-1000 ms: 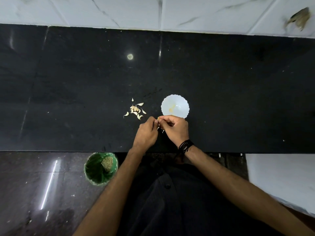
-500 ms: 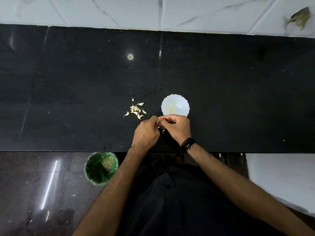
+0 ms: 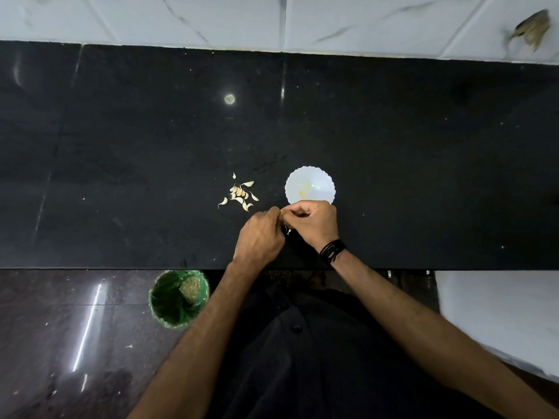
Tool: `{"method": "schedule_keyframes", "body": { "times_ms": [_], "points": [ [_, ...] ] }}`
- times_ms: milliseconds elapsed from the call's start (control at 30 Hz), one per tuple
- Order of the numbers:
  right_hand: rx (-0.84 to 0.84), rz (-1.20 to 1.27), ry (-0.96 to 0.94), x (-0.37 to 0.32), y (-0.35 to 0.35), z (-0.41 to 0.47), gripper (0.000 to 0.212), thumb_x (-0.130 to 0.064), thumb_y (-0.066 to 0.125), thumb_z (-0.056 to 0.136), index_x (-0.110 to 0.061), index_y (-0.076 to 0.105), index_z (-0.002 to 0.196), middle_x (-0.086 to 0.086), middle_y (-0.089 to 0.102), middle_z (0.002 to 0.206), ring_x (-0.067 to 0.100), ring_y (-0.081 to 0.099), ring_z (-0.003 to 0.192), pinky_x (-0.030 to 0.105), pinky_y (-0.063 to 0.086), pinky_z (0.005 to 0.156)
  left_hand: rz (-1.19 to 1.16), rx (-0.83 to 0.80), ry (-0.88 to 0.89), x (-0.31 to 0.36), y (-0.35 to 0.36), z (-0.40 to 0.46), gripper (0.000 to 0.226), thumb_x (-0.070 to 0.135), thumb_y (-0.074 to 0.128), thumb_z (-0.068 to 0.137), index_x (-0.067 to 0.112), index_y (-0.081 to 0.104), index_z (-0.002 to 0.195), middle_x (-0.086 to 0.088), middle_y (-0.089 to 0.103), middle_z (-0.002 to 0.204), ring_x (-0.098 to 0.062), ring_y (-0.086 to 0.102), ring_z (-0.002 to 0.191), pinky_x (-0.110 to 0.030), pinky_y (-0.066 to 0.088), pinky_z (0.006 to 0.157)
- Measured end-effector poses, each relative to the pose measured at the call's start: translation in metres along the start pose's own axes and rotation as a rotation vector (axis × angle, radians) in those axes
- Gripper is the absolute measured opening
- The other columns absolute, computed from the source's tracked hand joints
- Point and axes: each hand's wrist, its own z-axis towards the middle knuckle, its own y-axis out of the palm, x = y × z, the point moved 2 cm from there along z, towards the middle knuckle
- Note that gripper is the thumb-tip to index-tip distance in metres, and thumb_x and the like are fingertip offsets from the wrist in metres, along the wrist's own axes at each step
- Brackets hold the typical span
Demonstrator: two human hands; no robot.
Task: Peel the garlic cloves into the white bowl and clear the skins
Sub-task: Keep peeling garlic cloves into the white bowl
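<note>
Black desk (image 3: 393, 164), white tiled wall behind. Left hand (image 3: 260, 237) and right hand (image 3: 313, 222) are met just below the white bowl (image 3: 320, 179), fingers curled and pinched on one garlic clove (image 3: 282, 212). Unpeeled cloves (image 3: 240, 193) are piled left of bowl. Green bin (image 3: 178, 297) is seen on floor.

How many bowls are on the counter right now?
1. The white bowl stands on the black counter, just beyond the right hand and right of the garlic clove pile. The green bin is on the floor.
</note>
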Motion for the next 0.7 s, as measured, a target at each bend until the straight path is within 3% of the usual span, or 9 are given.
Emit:
{"method": "schedule_keyframes", "body": {
  "times_ms": [233,400,500,600,700],
  "points": [
    [-0.127,0.043,0.019,0.000,-0.005,0.003,0.011,-0.005,0.074,0.084,-0.013,0.081,0.086,0.003,0.078,0.077,0.021,0.075,0.071,0.028,0.062,0.073,-0.078,0.034,-0.006,-0.006,-0.002,0.000,0.023,0.015,0.050,0.097,0.016,0.040,0.077,-0.008,0.054,0.068,-0.033,0.050,0.063,-0.039,0.036,0.056],
    [-0.184,0.063,0.009,0.000,-0.007,0.006,0.008,-0.003,0.074,0.087,-0.009,0.079,0.088,0.002,0.077,0.077,0.014,0.074,0.068,0.023,0.060,0.070,-0.141,0.040,0.018,-0.012,-0.004,-0.001,0.021,0.019,0.053,0.098,0.009,0.051,0.079,-0.005,0.058,0.067,-0.027,0.054,0.062,-0.042,0.044,0.057],
    [-0.167,0.043,-0.020,0.000,-0.006,0.008,0.007,-0.005,0.075,0.086,-0.009,0.079,0.090,0.002,0.078,0.079,0.015,0.074,0.070,0.024,0.060,0.072,-0.203,0.107,-0.040,-0.013,-0.004,-0.001,0.013,0.023,0.061,0.097,0.014,0.062,0.087,0.003,0.066,0.071,-0.016,0.059,0.063,-0.033,0.046,0.060],
    [-0.111,0.053,-0.020,0.000,-0.004,0.009,0.005,-0.007,0.076,0.086,-0.010,0.080,0.089,-0.001,0.078,0.077,0.011,0.074,0.069,0.020,0.057,0.068,-0.375,0.217,-0.133,-0.010,-0.005,-0.003,0.007,0.023,0.072,0.093,0.019,0.076,0.090,0.017,0.069,0.073,0.000,0.065,0.070,-0.010,0.045,0.067],
    [-0.065,0.039,-0.013,0.005,0.000,0.007,0.005,-0.009,0.078,0.085,-0.009,0.080,0.090,-0.001,0.078,0.077,0.012,0.074,0.069,0.023,0.060,0.070,-0.516,0.263,-0.200,-0.009,-0.004,-0.005,0.007,0.018,0.078,0.088,0.016,0.080,0.095,0.022,0.069,0.074,0.005,0.068,0.072,-0.008,0.049,0.071]
  ]
}}
